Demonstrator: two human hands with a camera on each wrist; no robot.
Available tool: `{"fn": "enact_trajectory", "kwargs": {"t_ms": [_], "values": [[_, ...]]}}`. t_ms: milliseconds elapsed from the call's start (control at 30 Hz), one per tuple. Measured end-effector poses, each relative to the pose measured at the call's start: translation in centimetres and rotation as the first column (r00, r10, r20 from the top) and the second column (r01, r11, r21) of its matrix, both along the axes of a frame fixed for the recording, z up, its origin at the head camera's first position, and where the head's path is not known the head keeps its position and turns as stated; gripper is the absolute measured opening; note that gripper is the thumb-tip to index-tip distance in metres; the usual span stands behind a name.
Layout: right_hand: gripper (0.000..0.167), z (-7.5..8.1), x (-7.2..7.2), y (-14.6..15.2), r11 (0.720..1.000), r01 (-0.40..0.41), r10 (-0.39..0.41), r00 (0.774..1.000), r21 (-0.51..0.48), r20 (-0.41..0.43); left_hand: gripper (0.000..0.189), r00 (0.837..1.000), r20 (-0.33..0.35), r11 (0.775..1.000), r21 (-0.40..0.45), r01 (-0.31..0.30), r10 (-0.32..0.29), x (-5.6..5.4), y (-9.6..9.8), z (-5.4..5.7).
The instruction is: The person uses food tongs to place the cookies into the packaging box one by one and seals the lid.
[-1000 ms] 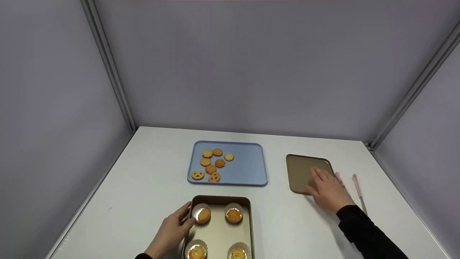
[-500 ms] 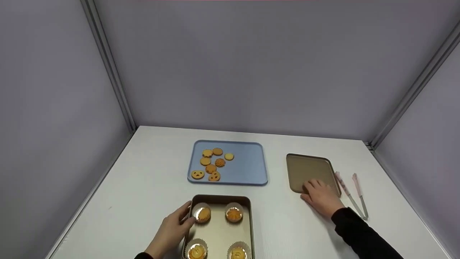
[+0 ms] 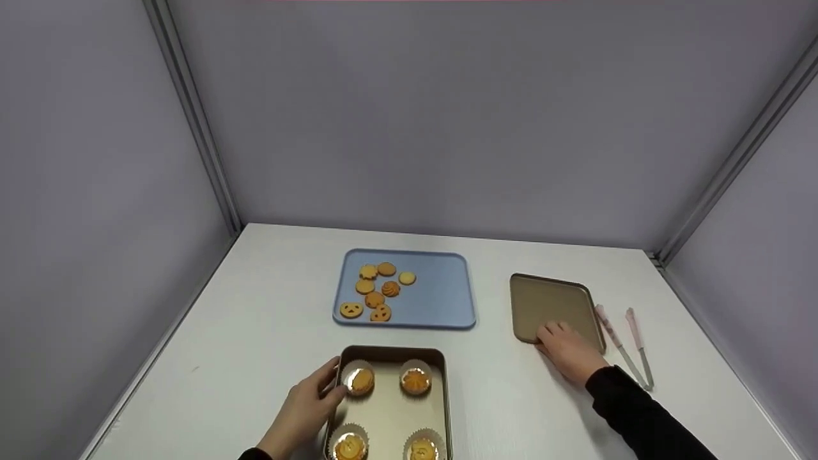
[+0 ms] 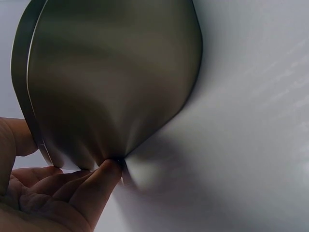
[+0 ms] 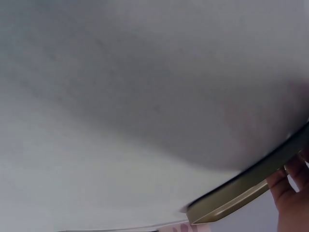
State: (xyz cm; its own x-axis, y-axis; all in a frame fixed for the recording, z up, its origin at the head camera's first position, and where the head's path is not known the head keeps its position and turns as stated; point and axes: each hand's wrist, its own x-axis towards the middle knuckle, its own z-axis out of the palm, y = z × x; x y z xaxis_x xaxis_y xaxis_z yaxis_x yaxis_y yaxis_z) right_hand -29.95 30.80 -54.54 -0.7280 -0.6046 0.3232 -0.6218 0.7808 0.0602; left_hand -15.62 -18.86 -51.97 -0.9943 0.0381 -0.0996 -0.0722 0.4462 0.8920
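My left hand (image 3: 301, 409) holds the left wall of a deep gold baking pan (image 3: 391, 409), thumb over the rim and fingers against the outer side. Inside the pan sit several paper cups, each topped with a cookie (image 3: 416, 382). In the left wrist view the pan's outer wall (image 4: 116, 72) fills the upper left, my fingertips along its lower edge. Farther right, my right hand (image 3: 569, 354) grips the near edge of a shallow gold baking tray (image 3: 551, 300). The right wrist view has my fingers (image 5: 280, 186) bent over the tray's rim (image 5: 231, 193); the thumb is hidden.
A blue tray (image 3: 444, 287) with several cookies grouped on its left half lies at the back middle. Tongs with pink handles (image 3: 634, 327) lie spread just right of the gold tray. Grey panels (image 3: 434, 128) enclose the white table (image 3: 255, 306) at the back and sides.
My right hand has drawn back from over the middle of the shallow tray to its near edge, its fingers now bending over the rim. The left hand and pan stay in place.
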Motion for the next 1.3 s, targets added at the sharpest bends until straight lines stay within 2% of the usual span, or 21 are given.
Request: {"fn": "enact_trajectory", "kwargs": {"t_ms": [300, 433, 567, 800, 933, 1033, 1133, 1300], "values": [[0.017, 0.2, 0.6, -0.4, 0.992, -0.077, 0.083, 0.995, 0.103, -0.056, 0.062, 1.000, 0.007, 0.999, -0.027, -0.017, 0.017, 0.0, 0.2, 0.1], [0.016, 0.4, 1.3, -0.8, 0.987, -0.072, 0.080, 0.996, 0.144, -0.049, 0.061, 1.000, 0.000, 0.999, -0.027, -0.025, 0.025, 0.0, 0.2, 0.1], [0.016, 1.0, 1.7, -1.2, 0.988, -0.071, 0.077, 0.996, 0.137, -0.042, 0.062, 0.999, 0.002, 0.999, -0.030, -0.032, 0.033, -0.1, 0.2, 0.1], [0.016, 3.2, 1.5, -1.8, 0.997, -0.065, 0.070, 0.993, 0.053, -0.100, 0.061, 0.999, -0.015, 0.999, -0.030, -0.037, 0.036, -0.1, 0.2, 0.1], [0.013, 5.2, 1.1, -2.3, 0.999, -0.011, 0.008, 0.998, -0.040, -0.064, 0.061, 0.999, -0.020, 0.999, -0.015, -0.033, 0.032, 0.1, 0.2, 0.0], [0.011, 6.9, 1.1, -2.6, 0.987, 0.072, -0.074, 0.997, -0.146, -0.004, 0.061, 0.999, -0.023, 1.000, -0.008, -0.027, 0.027, 0.1, 0.1, 0.0], [0.010, 8.3, 1.3, -2.9, 0.966, 0.117, -0.118, 0.993, -0.230, 0.010, 0.061, 0.999, -0.030, 1.000, -0.004, -0.021, 0.021, 0.2, 0.1, 0.1], [0.013, 9.9, 1.6, -3.1, 0.946, 0.091, -0.117, 0.991, -0.310, -0.066, 0.061, 1.000, -0.029, 1.000, 0.000, -0.003, 0.003, 0.3, 0.0, 0.1]]}}
